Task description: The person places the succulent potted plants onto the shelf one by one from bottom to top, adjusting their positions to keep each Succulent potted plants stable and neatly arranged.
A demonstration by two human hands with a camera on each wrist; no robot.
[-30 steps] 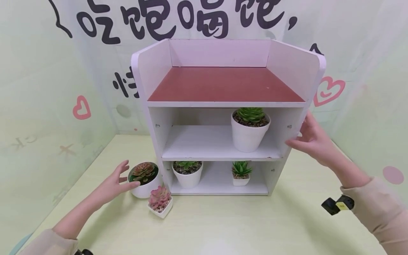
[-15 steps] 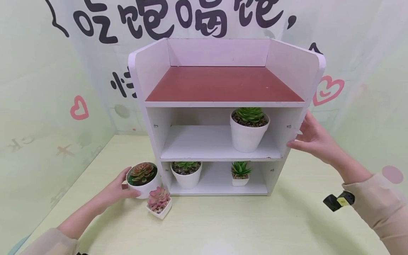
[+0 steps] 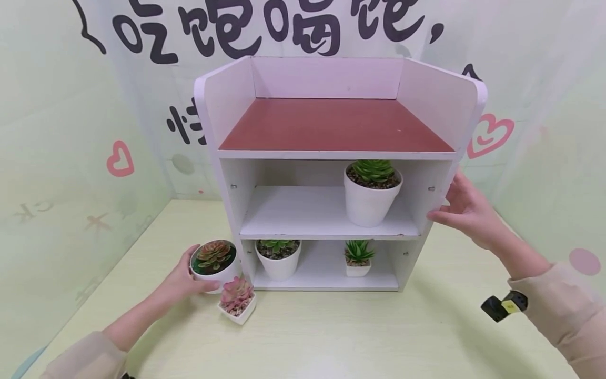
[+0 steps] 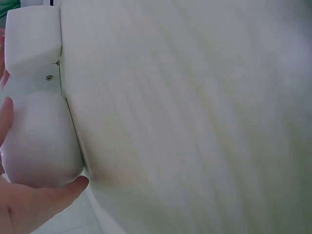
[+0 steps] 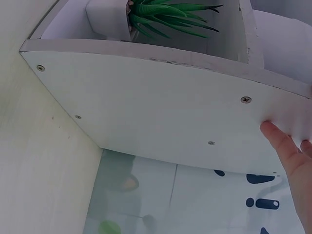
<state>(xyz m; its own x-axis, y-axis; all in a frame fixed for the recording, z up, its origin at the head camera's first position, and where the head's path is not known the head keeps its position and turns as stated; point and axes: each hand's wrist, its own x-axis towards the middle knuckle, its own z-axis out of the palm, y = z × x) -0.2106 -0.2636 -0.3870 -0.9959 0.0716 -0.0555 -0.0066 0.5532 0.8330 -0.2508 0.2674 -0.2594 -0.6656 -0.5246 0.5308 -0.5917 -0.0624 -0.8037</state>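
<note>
I have the left hand (image 3: 187,279) in the lower left of the head view, and it is grasping a round, glossy white pot with a reddish-green succulent (image 3: 222,278), thumb along the near side, a fingertip showing at the far rim. That pot sits just left of the white wooden shelf unit with a red top board (image 3: 303,210), and my left wrist view puts it at the left edge, base down at the tabletop. Right in front of it, a small white angular pot with a pink succulent (image 3: 238,299) stands by the unit's lower left corner. Over to the right of the frame, the right hand (image 3: 464,210) is released, its fingers touching the unit's outer side panel; the right wrist view gives me a fingertip against that panel, near a screw. Inside the unit, I see a large white tapered pot with a green succulent (image 3: 371,199) right of centre on the middle shelf. Below, a white round pot with a green rosette plant (image 3: 279,263) stands on the left, and a small white square pot with a spiky green plant (image 3: 358,259) on the right. All this is on a pale yellow-green table (image 3: 322,331), with a pale backdrop with black lettering (image 3: 369,45) across the top.
</note>
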